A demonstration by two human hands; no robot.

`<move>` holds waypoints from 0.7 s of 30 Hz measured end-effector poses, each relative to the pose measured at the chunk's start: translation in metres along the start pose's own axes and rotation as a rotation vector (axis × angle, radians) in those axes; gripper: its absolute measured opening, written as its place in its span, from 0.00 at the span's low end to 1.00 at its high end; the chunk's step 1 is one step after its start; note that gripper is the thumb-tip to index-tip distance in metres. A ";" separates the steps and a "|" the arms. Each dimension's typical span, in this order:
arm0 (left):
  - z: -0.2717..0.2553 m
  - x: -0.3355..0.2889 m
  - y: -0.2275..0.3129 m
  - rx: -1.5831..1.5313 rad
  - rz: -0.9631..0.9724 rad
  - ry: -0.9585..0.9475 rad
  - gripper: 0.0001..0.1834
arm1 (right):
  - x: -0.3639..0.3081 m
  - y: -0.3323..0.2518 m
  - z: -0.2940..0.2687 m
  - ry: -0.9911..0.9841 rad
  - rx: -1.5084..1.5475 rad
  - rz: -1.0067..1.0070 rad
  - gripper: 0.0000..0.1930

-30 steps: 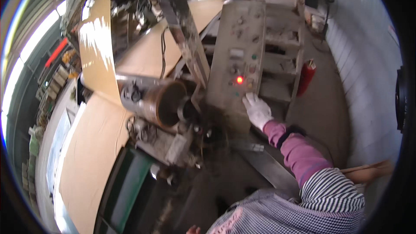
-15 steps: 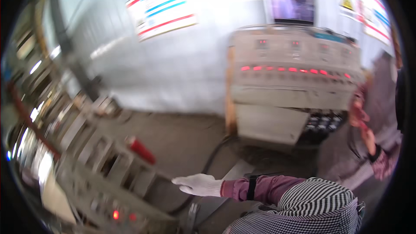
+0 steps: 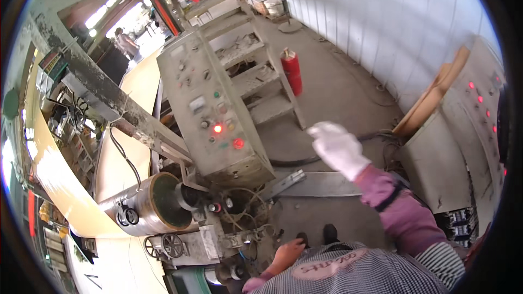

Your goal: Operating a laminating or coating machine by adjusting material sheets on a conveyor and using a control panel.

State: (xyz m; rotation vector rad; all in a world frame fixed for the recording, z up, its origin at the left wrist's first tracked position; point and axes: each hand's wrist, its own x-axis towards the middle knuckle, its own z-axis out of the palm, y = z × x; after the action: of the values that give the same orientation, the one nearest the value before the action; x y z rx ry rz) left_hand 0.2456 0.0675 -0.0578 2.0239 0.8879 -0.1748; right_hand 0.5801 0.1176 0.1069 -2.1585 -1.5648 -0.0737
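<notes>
Panel [image 3: 207, 114] stands at ten o'clock, right hand [image 3: 338, 148] loosely extended at three, left hand [image 3: 287, 255] at six, its grip unclear.

Right hand [image 3: 339, 149], toward 4 o'clock: white glove, slightly blurred, knit cuff at wrist. Right sleeve [image 3: 411, 223], 4 o'clock: mauve-purple, wrinkled, black band [image 3: 391, 197] round forearm. Farther out at 4 o'clock: black-and-white striped cloth [image 3: 444, 261] over upper arm. Torso garment [image 3: 381, 275], 5 o'clock: fine dark-and-white check, pink patch [image 3: 333, 267] with darker lettering. Left hand [image 3: 289, 253], between 5 and 6: ungloved; left sleeve [image 3: 255, 283], 6 o'clock, pinkish-purple. Shoes [image 3: 330, 233], 5 o'clock: dark.
</notes>
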 end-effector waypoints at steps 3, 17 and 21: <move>-0.016 -0.049 -0.061 0.042 -0.094 0.124 0.16 | 0.062 -0.086 0.098 -0.294 0.352 0.007 0.17; -0.023 -0.003 -0.150 -0.286 -0.110 0.026 0.16 | 0.022 -0.111 0.061 -0.395 0.276 0.164 0.16; -0.053 0.081 -0.099 -0.189 0.139 -0.176 0.18 | -0.060 -0.043 0.031 -0.226 0.114 0.289 0.18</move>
State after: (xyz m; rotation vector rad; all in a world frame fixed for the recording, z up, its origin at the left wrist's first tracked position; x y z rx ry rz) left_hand 0.2302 0.1856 -0.1283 1.8544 0.6269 -0.1815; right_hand 0.5133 0.0874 0.0749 -2.3395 -1.3167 0.3555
